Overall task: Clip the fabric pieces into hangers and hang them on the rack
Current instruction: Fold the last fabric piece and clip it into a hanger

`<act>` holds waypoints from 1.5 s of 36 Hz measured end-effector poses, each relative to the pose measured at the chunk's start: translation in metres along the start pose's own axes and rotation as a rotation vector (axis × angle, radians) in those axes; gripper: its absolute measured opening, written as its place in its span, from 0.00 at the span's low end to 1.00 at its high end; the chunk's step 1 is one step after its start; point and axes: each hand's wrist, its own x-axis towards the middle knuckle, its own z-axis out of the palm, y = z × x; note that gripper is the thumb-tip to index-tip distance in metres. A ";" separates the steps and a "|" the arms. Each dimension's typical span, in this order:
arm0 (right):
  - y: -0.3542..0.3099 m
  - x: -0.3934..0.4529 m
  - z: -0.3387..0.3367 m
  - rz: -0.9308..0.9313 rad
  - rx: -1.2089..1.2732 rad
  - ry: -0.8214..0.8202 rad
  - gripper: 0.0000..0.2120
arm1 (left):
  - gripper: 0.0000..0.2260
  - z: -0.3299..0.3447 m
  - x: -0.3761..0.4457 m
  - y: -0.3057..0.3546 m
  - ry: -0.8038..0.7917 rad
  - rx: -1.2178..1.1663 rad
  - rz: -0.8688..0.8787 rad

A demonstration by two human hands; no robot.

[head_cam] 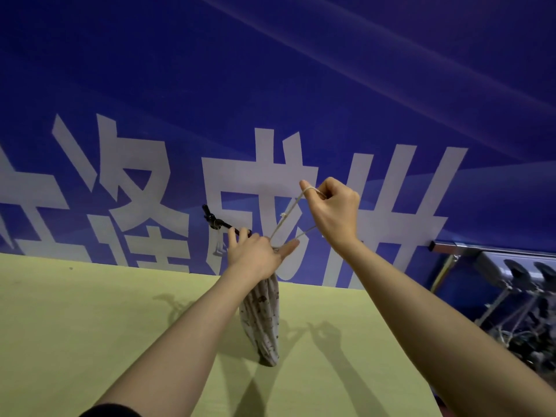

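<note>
Head view, the only one. Both arms raised in front of a blue banner (301, 70) with large pale characters; yellow-green surface (75, 326) below.

Left hand (255, 257) grips the bar of a dark hanger (215, 222), fingers curled over it, thumb stretched out to the right. A patterned grey fabric piece (263, 320) hangs bunched beneath that hand, its lower end near or touching the surface. The clip holding it is hidden by the hand, so whether the cloth is properly clipped cannot be told.

Right hand (334, 209) is closed, a pale string loop (288, 218) hooked over the extended forefinger and pulled taut up and right from the hanger; there is a knot partway along the string.

A metal rail (481, 248) shows at right edge, well apart from both hands; probably the rack. Dark clips or hangers (517, 296) hang under it, blurred.

Risks, as judged:
- String slips off the fingertip if tension drops; hanger would tilt.
- Bunched cloth drags on the surface and pulls from its clip.
- Long carry to the rail; swinging cloth could catch on what hangs below.
</note>
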 end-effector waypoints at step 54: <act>0.266 -0.080 -0.582 0.285 -0.656 0.004 0.09 | 0.04 0.062 -0.149 0.597 0.233 -0.550 0.459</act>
